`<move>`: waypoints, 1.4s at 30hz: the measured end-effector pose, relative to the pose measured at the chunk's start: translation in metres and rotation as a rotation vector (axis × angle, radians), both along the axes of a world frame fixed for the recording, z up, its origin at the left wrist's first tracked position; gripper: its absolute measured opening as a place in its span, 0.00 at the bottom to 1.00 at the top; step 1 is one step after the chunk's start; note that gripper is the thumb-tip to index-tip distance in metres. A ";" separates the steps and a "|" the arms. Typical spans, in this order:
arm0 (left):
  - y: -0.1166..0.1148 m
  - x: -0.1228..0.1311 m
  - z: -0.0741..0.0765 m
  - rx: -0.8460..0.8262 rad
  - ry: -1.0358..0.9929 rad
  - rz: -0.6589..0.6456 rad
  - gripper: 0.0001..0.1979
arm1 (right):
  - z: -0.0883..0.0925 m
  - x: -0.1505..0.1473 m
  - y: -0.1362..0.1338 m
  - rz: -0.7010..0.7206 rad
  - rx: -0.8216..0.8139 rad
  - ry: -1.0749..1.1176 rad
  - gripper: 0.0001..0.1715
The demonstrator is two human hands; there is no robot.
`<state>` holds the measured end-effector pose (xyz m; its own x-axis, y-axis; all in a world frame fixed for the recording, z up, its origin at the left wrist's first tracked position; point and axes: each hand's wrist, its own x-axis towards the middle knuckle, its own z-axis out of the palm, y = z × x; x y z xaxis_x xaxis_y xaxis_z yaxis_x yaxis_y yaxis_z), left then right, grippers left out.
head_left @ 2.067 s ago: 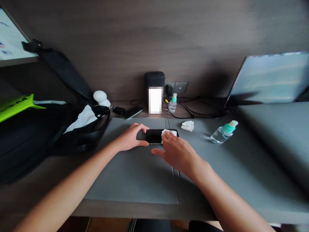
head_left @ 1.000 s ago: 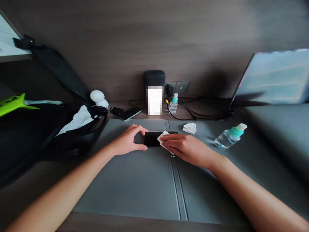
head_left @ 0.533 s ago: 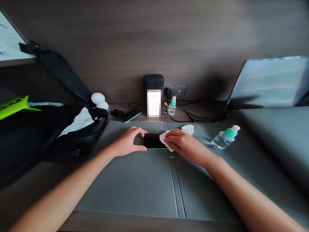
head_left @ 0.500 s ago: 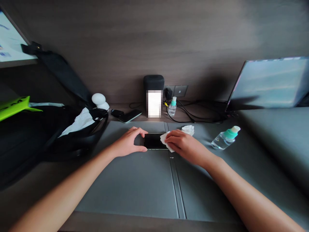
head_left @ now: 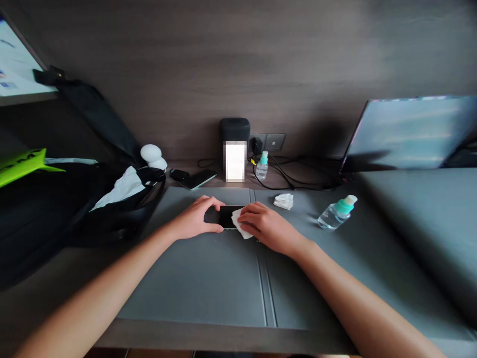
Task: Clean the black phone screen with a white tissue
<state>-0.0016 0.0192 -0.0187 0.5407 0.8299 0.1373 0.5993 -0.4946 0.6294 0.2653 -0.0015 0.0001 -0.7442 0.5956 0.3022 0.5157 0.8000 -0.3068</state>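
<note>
A dark smartphone [head_left: 226, 217] lies flat on the grey desk mat [head_left: 201, 283], its screen facing up. My left hand [head_left: 197, 218] grips the phone's left end, thumb on the near edge and fingers on the far edge. In my right hand [head_left: 266, 224] a folded white tissue [head_left: 241, 223] is pinched and pressed against the screen. The tissue and fingers hide the phone's right part. Just beyond my right hand sits a crumpled tissue [head_left: 283, 201]. Farther right stands a clear spray bottle [head_left: 334, 215] with a teal collar.
Behind the mat are a black cylindrical device [head_left: 234, 130], a smaller spray bottle [head_left: 262, 166], black cables [head_left: 286, 174] and a second phone [head_left: 199, 179]. A black bag [head_left: 74, 209] fills the left side. A laptop [head_left: 406, 132] stands at the back right.
My right hand has slid the tissue leftward along the phone's screen, toward my left hand. My left hand keeps its hold on the phone. The view has shifted slightly.
</note>
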 end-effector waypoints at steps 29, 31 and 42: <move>-0.002 0.000 0.003 0.037 0.016 -0.029 0.16 | -0.006 -0.003 0.006 -0.102 0.034 0.039 0.13; -0.001 0.000 0.003 0.046 0.017 -0.041 0.15 | -0.007 -0.006 0.004 -0.085 0.045 0.032 0.13; 0.002 0.000 0.002 0.076 0.026 -0.074 0.11 | -0.005 -0.008 0.002 -0.095 0.052 0.009 0.12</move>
<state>-0.0014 0.0211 -0.0172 0.6045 0.7751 0.1837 0.5748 -0.5841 0.5731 0.2576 0.0004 -0.0053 -0.6820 0.6470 0.3411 0.5878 0.7624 -0.2709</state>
